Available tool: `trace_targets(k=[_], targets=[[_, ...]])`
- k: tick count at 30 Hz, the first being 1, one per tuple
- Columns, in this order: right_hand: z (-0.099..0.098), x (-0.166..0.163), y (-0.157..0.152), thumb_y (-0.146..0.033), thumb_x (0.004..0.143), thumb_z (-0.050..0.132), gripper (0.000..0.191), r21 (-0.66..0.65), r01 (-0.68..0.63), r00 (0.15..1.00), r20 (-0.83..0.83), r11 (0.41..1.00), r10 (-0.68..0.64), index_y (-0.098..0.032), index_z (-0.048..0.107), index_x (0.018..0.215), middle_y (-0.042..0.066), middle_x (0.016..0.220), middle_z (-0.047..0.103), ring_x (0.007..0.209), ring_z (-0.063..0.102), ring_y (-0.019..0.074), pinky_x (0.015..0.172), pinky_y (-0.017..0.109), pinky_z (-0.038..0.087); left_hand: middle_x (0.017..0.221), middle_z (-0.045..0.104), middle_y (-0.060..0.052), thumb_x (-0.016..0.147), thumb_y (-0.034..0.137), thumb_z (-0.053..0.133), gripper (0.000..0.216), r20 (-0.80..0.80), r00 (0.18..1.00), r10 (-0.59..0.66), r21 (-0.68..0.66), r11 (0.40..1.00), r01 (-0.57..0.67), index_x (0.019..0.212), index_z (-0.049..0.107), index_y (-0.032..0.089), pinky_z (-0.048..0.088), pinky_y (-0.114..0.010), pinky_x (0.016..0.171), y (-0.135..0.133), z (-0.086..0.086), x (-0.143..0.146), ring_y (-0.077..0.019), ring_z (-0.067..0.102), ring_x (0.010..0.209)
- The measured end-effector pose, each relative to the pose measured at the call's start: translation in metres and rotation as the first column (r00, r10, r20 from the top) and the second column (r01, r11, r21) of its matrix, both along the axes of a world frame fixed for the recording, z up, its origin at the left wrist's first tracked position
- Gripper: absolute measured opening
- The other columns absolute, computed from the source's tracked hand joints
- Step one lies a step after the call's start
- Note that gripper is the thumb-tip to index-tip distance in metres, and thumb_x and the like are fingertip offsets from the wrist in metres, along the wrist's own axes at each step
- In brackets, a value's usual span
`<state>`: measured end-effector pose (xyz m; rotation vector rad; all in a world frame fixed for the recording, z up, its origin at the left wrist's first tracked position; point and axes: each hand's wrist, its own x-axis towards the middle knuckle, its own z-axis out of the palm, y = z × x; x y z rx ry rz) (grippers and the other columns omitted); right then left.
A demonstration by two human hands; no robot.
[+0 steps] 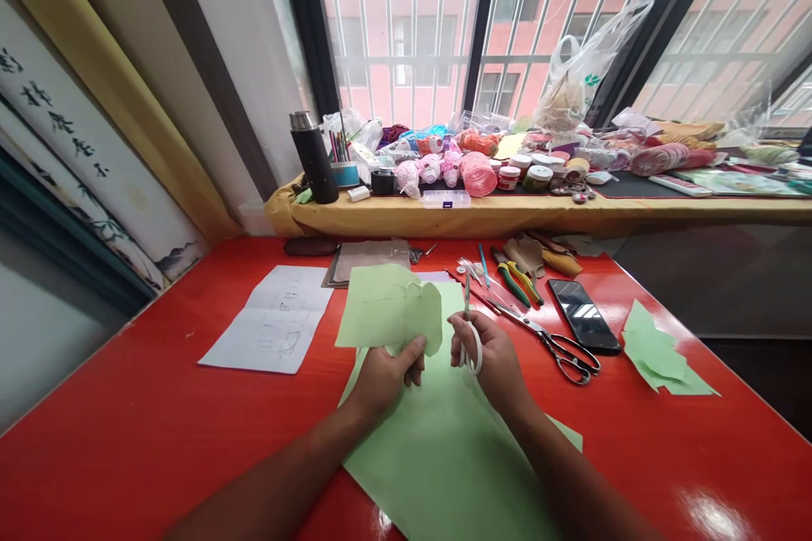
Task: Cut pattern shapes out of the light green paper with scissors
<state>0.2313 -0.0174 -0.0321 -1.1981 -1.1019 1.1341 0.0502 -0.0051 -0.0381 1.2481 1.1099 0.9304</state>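
Note:
My left hand (388, 376) pinches the lower edge of a light green paper piece (381, 304), thumb on top. The piece has a wavy cut edge on its right side and a faint drawn line across it. My right hand (485, 355) is closed around white-handled scissors (473, 347), whose blades point up and away from me. A small gap separates the scissors from the paper piece. Beneath both hands lies a large green sheet (444, 448). Part of my left fingers is hidden behind the paper piece.
On the red table (158, 423) lie a sketched white sheet (272, 321), large black-handled scissors (564, 351), green-yellow pliers (520, 279), a phone (584, 317) and green paper scraps (663, 351). A black thermos (314, 161) and many craft supplies line the windowsill.

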Motion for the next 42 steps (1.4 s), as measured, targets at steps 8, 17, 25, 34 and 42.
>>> trace_targets(k=[8, 17, 25, 34, 42], targets=[[-0.002, 0.002, 0.002, -0.073, 0.086, 0.078, 0.053, 0.000, -0.042, 0.999, 0.012, 0.999, 0.042, -0.022, 0.062, 0.085, -0.003, 0.059, 0.060, 0.052, 0.057, 0.0167, 0.052, 0.028, 0.048, 0.052, 0.061, -0.003, 0.086, 0.067, 0.071, 0.056, -0.043, 0.987, -0.157, -0.079, 0.985, 0.154, 0.055, 0.067, 0.021, 0.045, -0.031, 0.060, -0.001, -0.006, -0.002, -0.0171, 0.055, 0.053], [-0.009, 0.001, 0.001, -0.070, 0.084, 0.080, 0.050, -0.036, -0.033, 0.999, 0.010, 0.999, 0.033, -0.021, 0.068, 0.089, 0.001, 0.070, 0.066, 0.060, 0.060, 0.0194, 0.051, 0.029, 0.048, 0.069, 0.075, -0.009, 0.088, 0.080, 0.065, 0.066, 0.018, 0.947, -0.320, -0.102, 0.942, 0.320, 0.075, 0.076, 0.016, 0.049, -0.029, 0.058, 0.005, -0.005, -0.004, -0.0179, 0.064, 0.059], [-0.005, 0.013, 0.007, -0.067, 0.084, 0.081, 0.048, -0.067, -0.045, 0.999, 0.004, 0.997, 0.046, -0.021, 0.069, 0.093, 0.000, 0.075, 0.066, 0.063, 0.056, 0.0184, 0.055, 0.029, 0.044, 0.090, 0.085, -0.010, 0.085, 0.069, 0.081, 0.053, 0.007, 0.514, -0.858, -0.393, 0.470, 0.790, 0.107, 0.083, 0.021, 0.051, -0.025, 0.049, 0.019, 0.039, -0.050, -0.0199, 0.076, 0.063], [0.004, 0.012, -0.002, -0.069, 0.081, 0.085, 0.054, -0.177, -0.400, 0.917, -0.071, 0.899, 0.394, -0.018, 0.071, 0.093, 0.000, 0.078, 0.066, 0.064, 0.057, 0.0161, 0.059, 0.027, 0.044, 0.157, 0.063, -0.013, 0.092, 0.055, 0.081, 0.079, -0.271, 0.923, -0.272, 0.223, 0.916, 0.335, 0.161, 0.051, 0.032, 0.051, -0.043, 0.109, 0.053, 0.076, -0.087, -0.0329, 0.060, 0.141], [0.000, 0.016, -0.003, -0.064, 0.081, 0.089, 0.051, -0.226, -0.507, 0.861, -0.101, 0.832, 0.498, -0.017, 0.075, 0.095, 0.002, 0.081, 0.069, 0.067, 0.060, 0.0168, 0.061, 0.026, 0.047, 0.160, 0.062, -0.008, 0.088, 0.060, 0.082, 0.085, -0.475, 0.611, -0.634, -0.076, 0.721, 0.689, 0.163, 0.051, 0.036, 0.043, -0.050, 0.118, 0.073, 0.068, -0.075, -0.0383, 0.049, 0.151]])
